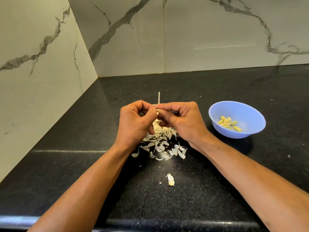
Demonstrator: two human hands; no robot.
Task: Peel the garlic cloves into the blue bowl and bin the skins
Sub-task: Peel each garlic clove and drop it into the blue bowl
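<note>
A speckled black stone counter [66,164] meets grey-veined white marble walls [200,34] in a corner.

1. There is a single view, from a camera worn on the person's head, looking forward and down over the table [66,164].
2. It sits close: both forearms enter from the bottom edge of the frame and the left hand [133,124] and right hand [182,123] meet near its middle.
3. It faces the table's far edge, where the marble wall [200,34] rises; the far left corner lies left of centre.
4. The wide lens bends straight lines (the table's near edge curves along the bottom).
5. The blue bowl [250,114] marks the right of the field.
</note>
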